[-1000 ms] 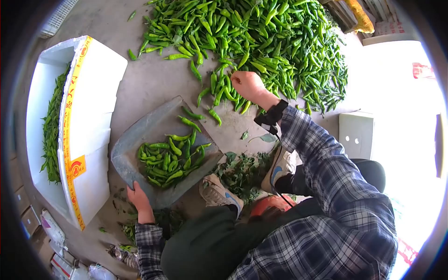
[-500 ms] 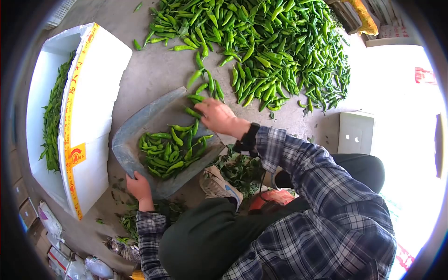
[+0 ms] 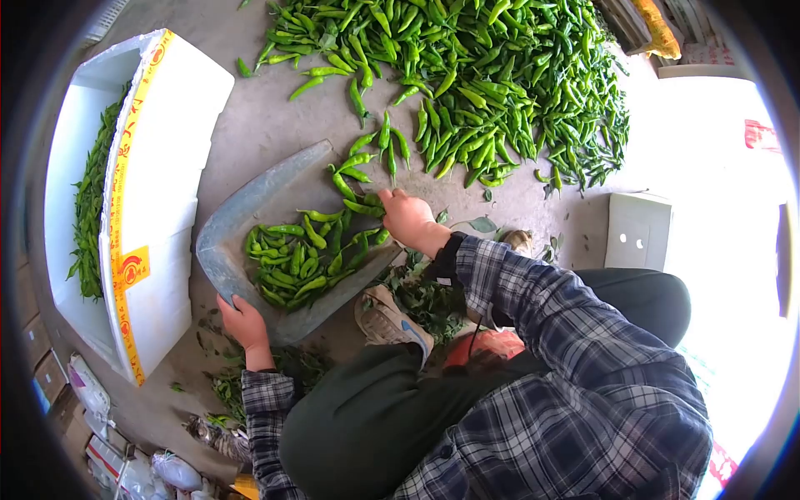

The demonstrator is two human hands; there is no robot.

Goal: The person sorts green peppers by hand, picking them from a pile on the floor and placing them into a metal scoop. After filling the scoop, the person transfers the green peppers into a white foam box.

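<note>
A grey scoop shaped like a dustpan (image 3: 242, 198) lies on the floor with a heap of green chili peppers (image 3: 287, 262) in it. My left hand (image 3: 243, 323) is closed round its near-left rim, thumb on top. At the scoop's open mouth is my right hand (image 3: 408, 218), its fingers curled down against a few peppers (image 3: 364, 208); the fingers' undersides are hidden, so whether they grip one does not show. Several loose peppers (image 3: 385, 137) lie on the floor just beyond the mouth.
A large pile of green peppers (image 3: 492, 75) covers the floor ahead. On the left, a white foam box (image 3: 171, 200) holds more peppers. Leaves (image 3: 425, 296) lie by my shoe (image 3: 392, 321). A grey box (image 3: 637, 229) stands right; bags (image 3: 175, 471) lie lower left. A cat (image 3: 218, 437) is nearby.
My right hand has moved slightly right and nearer me, from above the scoop's mouth to its right side. Peppers near the mouth have shifted. The left hand keeps its hold on the rim.
</note>
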